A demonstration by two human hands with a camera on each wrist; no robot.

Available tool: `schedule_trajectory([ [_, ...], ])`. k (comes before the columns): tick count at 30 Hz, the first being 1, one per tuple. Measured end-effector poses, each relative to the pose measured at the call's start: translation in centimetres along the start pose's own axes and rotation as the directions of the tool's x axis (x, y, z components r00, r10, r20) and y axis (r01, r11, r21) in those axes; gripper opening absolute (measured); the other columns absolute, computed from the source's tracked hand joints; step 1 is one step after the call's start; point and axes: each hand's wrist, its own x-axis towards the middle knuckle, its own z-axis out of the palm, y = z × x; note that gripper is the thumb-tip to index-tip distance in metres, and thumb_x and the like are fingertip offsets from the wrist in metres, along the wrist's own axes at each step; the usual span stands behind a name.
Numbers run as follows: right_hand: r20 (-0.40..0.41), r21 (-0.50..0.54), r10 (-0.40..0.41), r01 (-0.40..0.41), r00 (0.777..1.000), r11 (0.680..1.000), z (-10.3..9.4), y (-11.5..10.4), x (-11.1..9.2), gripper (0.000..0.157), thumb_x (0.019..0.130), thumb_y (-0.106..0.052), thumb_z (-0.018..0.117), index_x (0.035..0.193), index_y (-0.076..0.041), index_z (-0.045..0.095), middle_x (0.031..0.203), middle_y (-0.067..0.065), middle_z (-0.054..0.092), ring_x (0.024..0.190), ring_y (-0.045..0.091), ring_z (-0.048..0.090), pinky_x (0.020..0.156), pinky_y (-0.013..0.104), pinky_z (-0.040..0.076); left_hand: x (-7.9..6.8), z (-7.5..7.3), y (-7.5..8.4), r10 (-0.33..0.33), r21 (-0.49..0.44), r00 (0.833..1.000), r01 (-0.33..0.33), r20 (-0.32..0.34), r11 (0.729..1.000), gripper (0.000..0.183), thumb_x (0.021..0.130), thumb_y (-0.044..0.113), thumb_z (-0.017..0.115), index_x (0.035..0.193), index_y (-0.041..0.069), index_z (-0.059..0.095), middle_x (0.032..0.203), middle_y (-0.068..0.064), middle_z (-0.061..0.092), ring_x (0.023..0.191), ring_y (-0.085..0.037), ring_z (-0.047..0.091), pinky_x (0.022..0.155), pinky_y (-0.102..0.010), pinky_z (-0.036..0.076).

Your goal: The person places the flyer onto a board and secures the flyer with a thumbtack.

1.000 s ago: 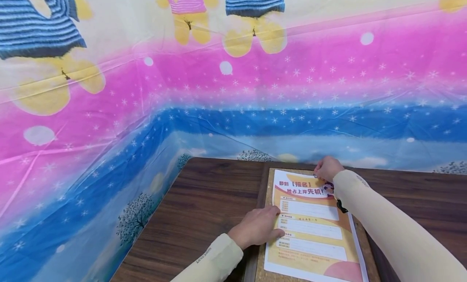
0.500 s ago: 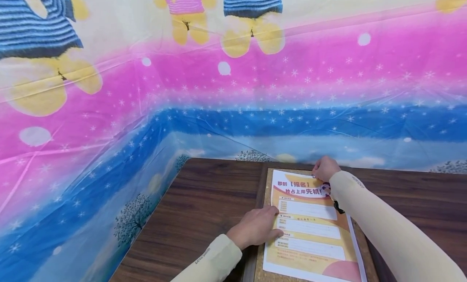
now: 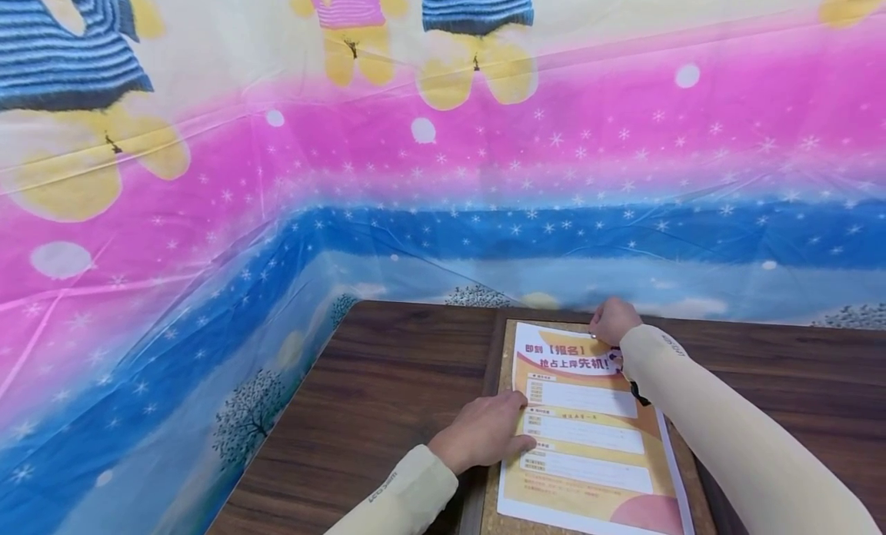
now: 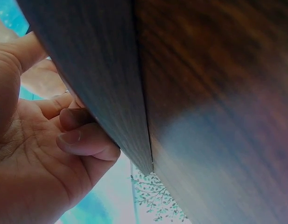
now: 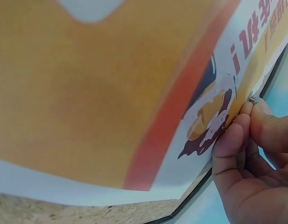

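A printed poster (image 3: 588, 435) with red headline characters and white boxes lies on a framed cork board (image 3: 510, 350) on the table. My left hand (image 3: 481, 431) rests at the board's left side, fingertips and thumb reaching onto the poster's left edge; in the left wrist view, its lower fingers (image 4: 87, 140) bend beside the dark wooden frame (image 4: 99, 84). At the poster's top edge, my right hand (image 3: 616, 323) pinches a small metallic thumbtack (image 5: 252, 100) between thumb and index finger. The tack's point is hidden. The poster's upper right corner is partly covered by the right hand.
The dark wood table (image 3: 388, 366) extends left and right of the board. Behind it hangs a pink and blue patterned cloth (image 3: 415, 158), meeting the table's back edge. A dark band (image 3: 640, 394) shows at the right wrist, below the sleeve.
Both hands keep their places on the poster and the board. The whole head view has shifted very slightly, moving the scene a little to the left.
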Motion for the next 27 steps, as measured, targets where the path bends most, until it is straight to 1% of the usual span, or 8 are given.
schedule_trajectory([
  [6,0.008,0.003,-0.001,0.001,1.000,1.000,0.0,-0.2,-0.2,0.016,0.083,-0.011,0.052,0.076,0.001,0.060,0.071,0.010,0.053,0.064,0.023,0.049,0.055,0.032,0.038,0.0,0.1,0.0,-0.004,-0.007,1.000,0.004,-0.004,1.000,0.053,0.077,0.046,0.058,0.117,0.013,0.047,0.099,0.005,0.052,0.079,-0.007,0.051,0.065,-0.024,0.041],
  [11,0.014,0.015,0.023,-0.023,1.000,1.000,-0.2,-0.5,-0.4,0.013,0.083,-0.011,0.052,0.077,-0.001,0.059,0.073,0.010,0.053,0.066,0.023,0.049,0.056,0.032,0.038,0.1,0.2,0.0,-0.009,-0.010,1.000,0.009,-0.005,1.000,0.053,0.077,0.046,0.058,0.116,0.013,0.047,0.097,0.005,0.052,0.078,-0.007,0.051,0.064,-0.024,0.041],
  [17,0.037,0.001,0.025,-0.025,0.999,1.000,-0.2,0.1,-0.1,0.013,0.084,-0.014,0.051,0.078,-0.003,0.055,0.072,0.010,0.051,0.064,0.023,0.048,0.055,0.032,0.037,0.0,0.1,0.0,-0.004,-0.005,1.000,0.004,-0.005,1.000,0.053,0.077,0.045,0.058,0.117,0.012,0.047,0.098,0.005,0.052,0.079,-0.008,0.052,0.065,-0.025,0.041],
  [27,0.054,-0.006,0.011,-0.010,0.998,1.000,-0.1,0.5,0.2,0.017,0.085,-0.013,0.047,0.072,-0.004,0.050,0.063,0.008,0.044,0.058,0.021,0.043,0.054,0.033,0.033,0.1,0.1,0.1,-0.005,-0.013,1.000,0.005,-0.002,1.000,0.052,0.077,0.045,0.058,0.116,0.012,0.047,0.096,0.005,0.052,0.077,-0.008,0.051,0.064,-0.025,0.041],
])
